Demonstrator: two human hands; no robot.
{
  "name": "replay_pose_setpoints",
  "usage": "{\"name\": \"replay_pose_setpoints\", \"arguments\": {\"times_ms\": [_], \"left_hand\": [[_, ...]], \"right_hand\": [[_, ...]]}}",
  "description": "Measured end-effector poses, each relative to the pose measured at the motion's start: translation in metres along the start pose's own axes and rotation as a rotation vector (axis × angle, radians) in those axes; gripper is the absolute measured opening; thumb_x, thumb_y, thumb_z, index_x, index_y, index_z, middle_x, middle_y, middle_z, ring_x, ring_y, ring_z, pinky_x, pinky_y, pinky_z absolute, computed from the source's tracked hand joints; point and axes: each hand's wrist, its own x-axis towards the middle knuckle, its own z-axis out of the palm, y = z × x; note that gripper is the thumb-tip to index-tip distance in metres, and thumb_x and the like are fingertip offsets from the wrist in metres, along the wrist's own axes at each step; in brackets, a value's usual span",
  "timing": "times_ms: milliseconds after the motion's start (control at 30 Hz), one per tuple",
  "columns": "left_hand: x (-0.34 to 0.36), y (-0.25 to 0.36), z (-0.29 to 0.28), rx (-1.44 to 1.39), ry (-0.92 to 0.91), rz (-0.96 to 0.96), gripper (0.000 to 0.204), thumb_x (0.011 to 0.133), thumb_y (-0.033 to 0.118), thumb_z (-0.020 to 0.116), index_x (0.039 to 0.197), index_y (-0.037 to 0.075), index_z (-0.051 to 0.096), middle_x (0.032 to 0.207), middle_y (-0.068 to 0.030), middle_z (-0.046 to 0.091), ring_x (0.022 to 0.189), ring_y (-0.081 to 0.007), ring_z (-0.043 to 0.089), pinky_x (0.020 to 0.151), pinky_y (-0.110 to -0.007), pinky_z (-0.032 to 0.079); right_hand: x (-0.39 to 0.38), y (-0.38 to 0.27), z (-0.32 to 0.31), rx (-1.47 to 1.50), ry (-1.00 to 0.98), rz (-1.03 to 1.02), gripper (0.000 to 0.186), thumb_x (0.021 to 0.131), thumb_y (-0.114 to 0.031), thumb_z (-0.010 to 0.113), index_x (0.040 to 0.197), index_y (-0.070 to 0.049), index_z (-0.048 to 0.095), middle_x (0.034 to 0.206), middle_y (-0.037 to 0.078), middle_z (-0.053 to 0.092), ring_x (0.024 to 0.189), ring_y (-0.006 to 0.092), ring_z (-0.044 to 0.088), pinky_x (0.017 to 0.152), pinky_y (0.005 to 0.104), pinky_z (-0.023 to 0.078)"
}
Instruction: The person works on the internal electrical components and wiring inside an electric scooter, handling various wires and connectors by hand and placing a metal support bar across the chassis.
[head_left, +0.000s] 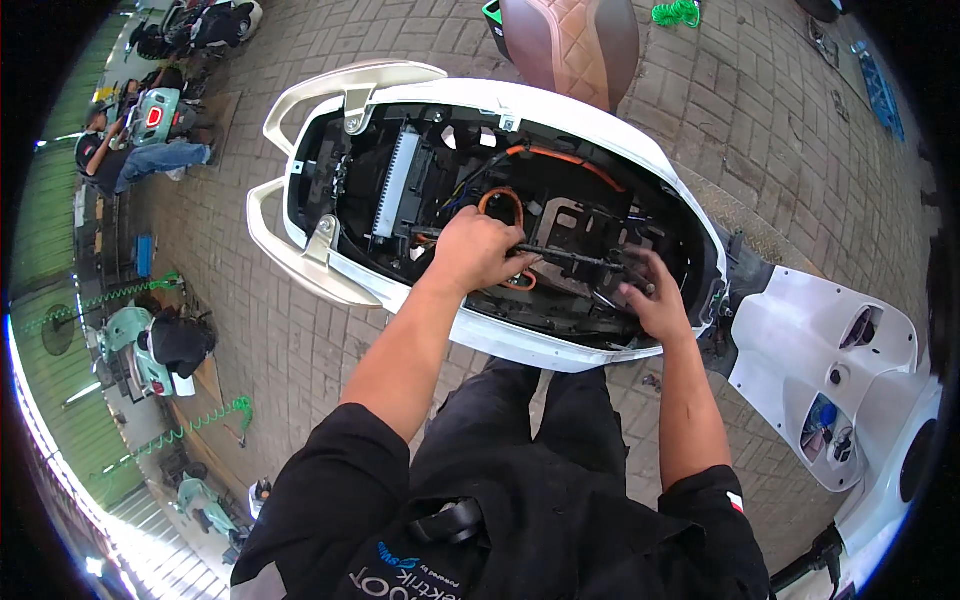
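Lengthwise, from left to right within the white scooter body (470, 92), the black bar (570, 257) is gripped by the left hand (474, 250), its right end being neighboured by the loosely opened right hand (660, 305).

A slim black bar (565, 254), possibly a wrapped cable, runs lengthwise within the open body of a white scooter (500, 342), dipping slightly toward its right end; its exact ends blur into the dark interior.
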Motion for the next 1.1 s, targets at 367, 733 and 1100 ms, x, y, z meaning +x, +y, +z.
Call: {"name": "replay_pose_setpoints", "arguments": {"times_ms": [367,733,1100], "left_hand": [[-0.003,0.001,0.002,-0.019,0.021,0.009,0.036,0.08,0.047,0.073,0.075,0.012,0.071,0.065,-0.0082,0.066,0.067,-0.0286,0.065,0.072,-0.039,0.047],[-0.002,0.0,0.004,0.0,-0.042,0.002,0.036,0.077,0.048,0.075,0.076,0.012,0.073,0.067,-0.0079,0.066,0.074,-0.027,0.065,0.078,-0.039,0.047],[-0.001,0.002,0.0,0.037,-0.079,0.019,0.04,0.075,0.051,0.075,0.072,0.012,0.073,0.067,-0.0075,0.064,0.077,-0.0261,0.063,0.082,-0.039,0.046]], "right_hand": [[0.002,-0.015,-0.002,-0.102,-0.073,-0.006,0.027,0.091,-0.008,0.062,0.116,0.002,0.06,0.101,0.014,0.067,0.094,0.0213,0.064,0.082,0.0327,0.051],[0.004,-0.004,-0.003,0.188,-0.068,0.6,0.023,0.096,-0.02,0.061,0.106,0.001,0.063,0.076,0.006,0.063,0.068,0.0127,0.056,0.063,0.0276,0.045],[0.005,-0.024,-0.019,-0.254,-0.375,0.267,0.017,0.089,-0.012,0.068,0.093,0.003,0.061,0.081,0.012,0.061,0.071,0.0195,0.058,0.064,0.0324,0.046]]}}
